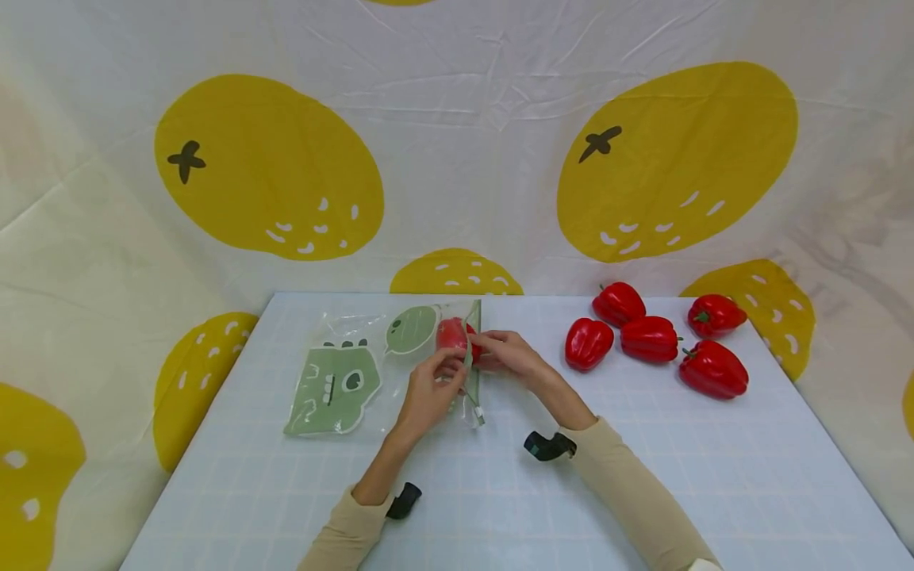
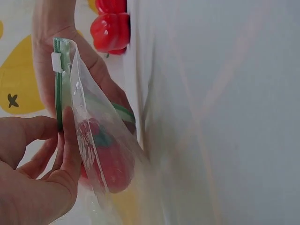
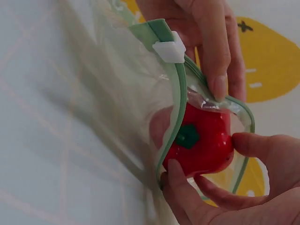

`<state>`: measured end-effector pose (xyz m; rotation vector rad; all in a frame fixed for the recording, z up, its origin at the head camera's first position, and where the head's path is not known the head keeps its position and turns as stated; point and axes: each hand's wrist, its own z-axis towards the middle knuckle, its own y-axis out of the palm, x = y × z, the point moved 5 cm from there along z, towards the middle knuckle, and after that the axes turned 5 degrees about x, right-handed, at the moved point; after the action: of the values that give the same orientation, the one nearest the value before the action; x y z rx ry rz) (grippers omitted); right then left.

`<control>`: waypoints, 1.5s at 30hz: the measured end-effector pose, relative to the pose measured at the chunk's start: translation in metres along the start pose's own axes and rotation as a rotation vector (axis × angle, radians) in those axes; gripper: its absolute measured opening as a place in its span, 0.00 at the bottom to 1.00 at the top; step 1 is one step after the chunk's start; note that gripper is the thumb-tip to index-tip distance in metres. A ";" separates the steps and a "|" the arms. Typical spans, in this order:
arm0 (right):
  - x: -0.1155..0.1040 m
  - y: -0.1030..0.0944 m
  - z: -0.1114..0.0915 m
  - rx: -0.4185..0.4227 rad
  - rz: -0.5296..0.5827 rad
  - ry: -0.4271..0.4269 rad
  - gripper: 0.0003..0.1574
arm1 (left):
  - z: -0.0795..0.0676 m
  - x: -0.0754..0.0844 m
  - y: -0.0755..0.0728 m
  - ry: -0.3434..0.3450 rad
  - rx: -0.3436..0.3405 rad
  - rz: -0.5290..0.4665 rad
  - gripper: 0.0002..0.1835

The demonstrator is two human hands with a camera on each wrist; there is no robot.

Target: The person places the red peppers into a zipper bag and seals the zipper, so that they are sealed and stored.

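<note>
A clear zip bag (image 1: 336,388) with green dinosaur print lies on the table, its green-edged mouth facing right. My left hand (image 1: 427,396) pinches the rim of the mouth between thumb and fingers. In the right wrist view the mouth gapes around a red bell pepper (image 3: 206,145), stem end outward, partly behind the bag's film. My right hand (image 1: 512,357) grips this pepper with thumb and fingertips at the opening. A white slider (image 3: 169,50) sits at the near end of the zip.
Several red bell peppers (image 1: 650,339) lie loose at the back right of the table (image 1: 500,507), which has a pale checked cover. Behind it hangs a white cloth (image 1: 471,182) with large yellow fruit prints. Dark wrist cameras (image 1: 550,446) sit at both cuffs.
</note>
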<state>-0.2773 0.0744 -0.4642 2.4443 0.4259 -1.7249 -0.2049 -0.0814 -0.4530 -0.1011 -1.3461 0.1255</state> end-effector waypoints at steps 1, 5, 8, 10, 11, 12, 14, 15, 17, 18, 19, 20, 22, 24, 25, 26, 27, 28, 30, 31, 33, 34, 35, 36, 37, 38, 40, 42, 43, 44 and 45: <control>0.000 0.001 0.000 -0.006 0.015 0.006 0.32 | 0.000 0.000 -0.001 0.003 0.002 -0.004 0.12; 0.002 0.006 0.002 0.007 0.017 0.001 0.33 | 0.000 -0.001 -0.003 0.017 0.017 0.002 0.11; 0.002 0.008 0.002 0.034 -0.005 -0.024 0.32 | -0.001 0.002 -0.004 0.027 0.040 0.028 0.10; 0.003 0.009 0.003 0.048 -0.013 -0.043 0.31 | -0.002 0.004 -0.006 0.033 0.061 0.055 0.10; 0.004 0.010 0.003 0.056 -0.021 -0.053 0.31 | -0.002 0.005 -0.006 0.038 0.069 0.067 0.09; 0.004 0.010 0.004 0.065 -0.026 -0.061 0.31 | -0.003 0.006 -0.006 0.039 0.077 0.079 0.09; 0.006 0.010 0.005 0.080 -0.026 -0.077 0.30 | -0.004 0.008 -0.006 0.039 0.089 0.101 0.08; 0.007 0.011 0.005 0.087 -0.019 -0.088 0.30 | -0.005 0.009 -0.006 0.036 0.094 0.106 0.08; 0.010 0.012 0.007 0.095 -0.007 -0.110 0.29 | -0.006 0.009 -0.006 0.031 0.101 0.118 0.07; 0.010 0.013 0.007 0.097 -0.004 -0.123 0.29 | -0.007 0.010 -0.006 0.029 0.105 0.122 0.07; 0.011 0.014 0.007 0.097 -0.006 -0.137 0.28 | -0.007 0.010 -0.006 0.032 0.107 0.123 0.07; 0.011 0.015 0.008 0.096 -0.015 -0.151 0.28 | -0.007 0.010 -0.006 0.032 0.107 0.126 0.07; 0.011 0.018 0.008 0.097 -0.048 -0.175 0.28 | -0.008 0.010 -0.006 0.037 0.107 0.132 0.07; 0.011 0.021 0.009 0.110 -0.096 -0.193 0.28 | -0.008 0.010 -0.005 0.042 0.106 0.135 0.07; 0.010 0.022 0.010 0.118 -0.117 -0.197 0.29 | -0.008 0.010 -0.005 0.043 0.105 0.139 0.07; 0.010 0.023 0.011 0.127 -0.135 -0.202 0.29 | -0.009 0.009 -0.005 0.043 0.107 0.145 0.07; 0.009 0.023 0.011 0.135 -0.151 -0.205 0.30 | -0.009 0.009 -0.005 0.046 0.111 0.149 0.07; 0.009 0.024 0.011 0.144 -0.165 -0.205 0.30 | -0.009 0.009 -0.005 0.044 0.117 0.150 0.07; 0.008 0.024 0.011 0.152 -0.182 -0.200 0.32 | -0.010 0.008 -0.004 0.040 0.129 0.152 0.07; 0.008 0.024 0.011 0.151 -0.187 -0.198 0.33 | -0.010 0.008 -0.004 0.038 0.134 0.151 0.07; 0.008 0.024 0.011 0.135 -0.180 -0.194 0.33 | -0.011 0.007 -0.003 0.029 0.147 0.147 0.08; 0.008 0.024 0.011 0.128 -0.177 -0.193 0.33 | -0.012 0.007 -0.002 0.020 0.154 0.145 0.08; 0.009 0.024 0.011 0.118 -0.170 -0.191 0.34 | -0.012 0.007 -0.002 0.014 0.160 0.144 0.07; 0.009 0.024 0.011 0.110 -0.162 -0.193 0.33 | -0.013 0.007 -0.002 0.008 0.167 0.145 0.07; 0.009 0.023 0.011 0.102 -0.154 -0.194 0.33 | -0.013 0.007 -0.002 0.002 0.175 0.147 0.07; 0.010 0.023 0.011 0.091 -0.146 -0.196 0.32 | -0.014 0.007 -0.002 -0.007 0.186 0.151 0.07; 0.010 0.022 0.010 0.080 -0.135 -0.210 0.30 | -0.016 0.007 -0.002 -0.021 0.209 0.154 0.06; 0.009 0.021 0.009 0.068 -0.122 -0.233 0.28 | -0.017 0.007 -0.002 -0.038 0.237 0.155 0.05; 0.009 0.020 0.009 0.060 -0.116 -0.243 0.27 | -0.017 0.006 -0.002 -0.046 0.253 0.155 0.05; 0.009 0.019 0.008 0.053 -0.114 -0.252 0.26 | -0.018 0.006 -0.002 -0.054 0.268 0.155 0.05; 0.009 0.018 0.008 0.049 -0.111 -0.258 0.26 | -0.018 0.006 -0.002 -0.062 0.280 0.153 0.05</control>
<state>-0.2764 0.0568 -0.4766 2.2235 0.5021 -2.0847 -0.1857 -0.0828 -0.4510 0.0366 -1.3689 0.4479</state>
